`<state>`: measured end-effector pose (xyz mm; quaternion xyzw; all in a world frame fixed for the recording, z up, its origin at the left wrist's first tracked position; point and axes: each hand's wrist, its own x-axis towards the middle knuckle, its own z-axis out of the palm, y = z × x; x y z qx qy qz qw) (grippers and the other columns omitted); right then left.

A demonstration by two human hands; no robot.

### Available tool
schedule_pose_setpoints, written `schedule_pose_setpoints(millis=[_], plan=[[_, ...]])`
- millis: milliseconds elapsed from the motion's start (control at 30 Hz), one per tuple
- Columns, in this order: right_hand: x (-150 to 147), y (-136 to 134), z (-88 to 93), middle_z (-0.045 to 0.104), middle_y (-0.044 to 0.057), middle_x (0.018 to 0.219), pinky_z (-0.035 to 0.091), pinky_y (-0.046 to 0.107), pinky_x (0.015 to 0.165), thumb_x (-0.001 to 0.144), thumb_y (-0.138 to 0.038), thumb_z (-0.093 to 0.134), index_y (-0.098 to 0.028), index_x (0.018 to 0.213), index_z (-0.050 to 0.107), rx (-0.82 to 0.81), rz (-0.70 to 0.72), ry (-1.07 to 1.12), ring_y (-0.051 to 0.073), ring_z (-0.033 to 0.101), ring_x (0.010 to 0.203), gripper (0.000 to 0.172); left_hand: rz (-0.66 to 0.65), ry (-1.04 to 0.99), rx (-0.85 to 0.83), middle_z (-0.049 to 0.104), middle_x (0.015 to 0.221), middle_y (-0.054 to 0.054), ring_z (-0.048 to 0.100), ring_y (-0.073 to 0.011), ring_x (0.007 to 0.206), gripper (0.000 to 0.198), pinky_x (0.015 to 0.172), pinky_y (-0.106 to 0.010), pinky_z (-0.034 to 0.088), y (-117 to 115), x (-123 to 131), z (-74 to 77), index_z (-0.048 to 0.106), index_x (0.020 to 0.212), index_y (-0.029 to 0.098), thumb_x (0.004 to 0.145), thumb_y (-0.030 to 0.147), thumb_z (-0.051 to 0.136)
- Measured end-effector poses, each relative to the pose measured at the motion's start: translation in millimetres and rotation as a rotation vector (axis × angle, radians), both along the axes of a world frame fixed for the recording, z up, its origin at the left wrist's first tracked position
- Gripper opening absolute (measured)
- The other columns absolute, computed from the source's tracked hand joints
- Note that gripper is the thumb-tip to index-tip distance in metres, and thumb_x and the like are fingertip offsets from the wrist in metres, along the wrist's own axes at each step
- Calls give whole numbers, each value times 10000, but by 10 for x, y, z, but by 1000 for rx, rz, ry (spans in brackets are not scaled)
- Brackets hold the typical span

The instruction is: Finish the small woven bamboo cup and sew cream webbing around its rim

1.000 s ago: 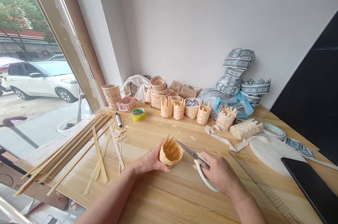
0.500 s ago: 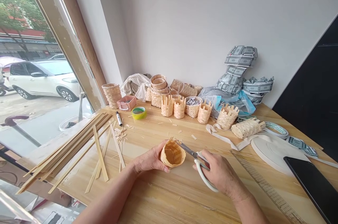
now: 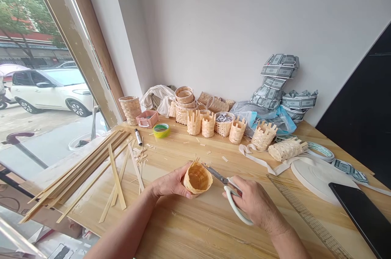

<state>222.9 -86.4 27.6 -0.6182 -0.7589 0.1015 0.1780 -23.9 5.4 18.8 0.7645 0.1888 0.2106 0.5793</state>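
"What carries everything here?"
"A pale wooden desk (image 3: 189, 230)."
"And on its left?"
"Long wood strips (image 3: 87, 167), a marker (image 3: 138, 137), small offcuts (image 3: 140, 155)."
"Toward the back?"
"A pink box (image 3: 147, 120), a yellow-green tape roll (image 3: 161, 133), woven baskets (image 3: 208, 126)."
"Right side?"
"A clear ruler (image 3: 307, 213) near a flat roll of white ribbon (image 3: 316, 180)."

Left hand (image 3: 173, 183) partly out of sight behind basket (image 3: 200, 178)
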Motion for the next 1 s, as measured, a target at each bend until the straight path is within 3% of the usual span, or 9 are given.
schedule_pose_setpoints(millis=[600, 1000], plan=[[44, -19, 20, 547, -16, 565, 300, 219, 511, 776, -355, 476, -221, 654, 397, -10, 7, 50, 131, 442, 510, 198, 18, -201, -265, 471, 1211, -81, 385, -274, 1140, 678, 926, -385, 287, 16, -72, -4, 427, 1176, 216, 584, 249, 756], [10, -22, 17, 536, -23, 566, 277, 229, 504, 749, -352, 510, -216, 709, 435, 48, -21, -17, 142, 475, 513, 161, -41, -200, -257, 482, 1179, -77, 421, -242, 1093, 657, 934, -375, 290, -3, 6, -44, 451, 1155, 211, 576, 193, 762]])
